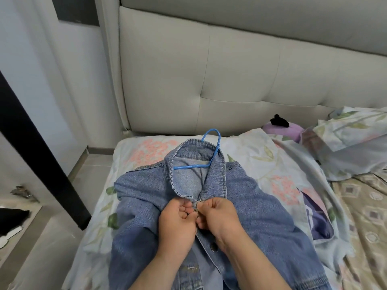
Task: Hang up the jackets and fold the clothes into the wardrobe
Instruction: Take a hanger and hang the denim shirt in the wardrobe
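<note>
Pinching 1 jacket (144,185) | L hand (178,223), R hand (219,214): fingers (188,214) clamped on it | 1 hanger (192,166)

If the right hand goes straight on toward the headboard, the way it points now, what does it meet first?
Most likely the collar of the jacket, just ahead of the right hand, which pinches the jacket front. The hanger lies beyond it; depth is hard to judge.

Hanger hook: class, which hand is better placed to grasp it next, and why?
Probably the right hand: it lies almost directly below the hanger hook, while the left hand sits further to the side. Both pinch the denim jacket below its collar.
</note>
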Demonstrator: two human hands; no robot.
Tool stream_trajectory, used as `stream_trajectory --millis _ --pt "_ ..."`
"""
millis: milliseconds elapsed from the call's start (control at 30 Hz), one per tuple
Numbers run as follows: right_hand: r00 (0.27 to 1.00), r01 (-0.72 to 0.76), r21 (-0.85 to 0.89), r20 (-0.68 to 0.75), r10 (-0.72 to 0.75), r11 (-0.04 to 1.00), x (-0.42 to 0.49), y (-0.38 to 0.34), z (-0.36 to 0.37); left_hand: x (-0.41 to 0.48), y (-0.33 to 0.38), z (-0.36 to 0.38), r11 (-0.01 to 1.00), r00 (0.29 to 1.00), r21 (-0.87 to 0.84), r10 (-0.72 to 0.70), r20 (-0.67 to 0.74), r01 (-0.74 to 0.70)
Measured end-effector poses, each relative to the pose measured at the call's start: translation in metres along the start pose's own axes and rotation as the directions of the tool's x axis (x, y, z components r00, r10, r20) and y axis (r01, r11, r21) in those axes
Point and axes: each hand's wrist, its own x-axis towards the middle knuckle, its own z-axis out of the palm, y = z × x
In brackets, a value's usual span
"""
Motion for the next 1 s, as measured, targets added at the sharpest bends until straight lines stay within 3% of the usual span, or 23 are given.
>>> stream_trajectory --millis 133,300,400,533,733,833,900,1000 --pt "0.998 -0.008 0.038 0.068 0.005 0.999 -0.002 -0.012 -0.004 0.007 0.017 -0.005 0.981 0.985 -0.113 -0.146 0.095 0.157" --pt "0.992 0.061 -0.106 0.113 -0.049 0.992 -0.007 -0.037 -0.011 0.022 0.034 -0.007 0.964 0.970 -0.133 -0.214 0.117 0.229" --pt "0.992 -0.004 -0.199 0.119 0.028 0.980 -0.008 -0.045 -0.014 0.021 0.033 -0.007 0.982 0.983 -0.109 -0.143 0.115 0.156" --pt "0.974 -0.162 -0.132 0.139 0.180 0.978 -0.004 -0.054 -0.013 0.016 0.028 -0.004 0.999 0.996 0.027 0.042 0.079 -0.045" --pt "0.988 -0.144 -0.048 0.045 0.146 0.988 0.000 -0.045 -0.001 0.010 0.023 0.000 0.988 0.995 0.114 0.102 0.021 -0.104" --pt "0.993 -0.117 0.092 0.035 0.114 0.989 0.001 -0.031 0.002 0.010 0.027 0.001 0.982 0.992 -0.147 -0.126 -0.011 0.123" --pt "0.996 -0.081 0.100 0.056 0.076 0.992 -0.001 -0.022 0.001 0.013 0.031 0.001 0.892 0.944 -0.311 -0.325 0.064 0.328" --pt "0.994 0.068 -0.103 0.087 -0.059 0.992 -0.003 -0.012 -0.008 0.024 0.035 -0.004 0.839 0.876 -0.253 -0.466 0.123 0.482"
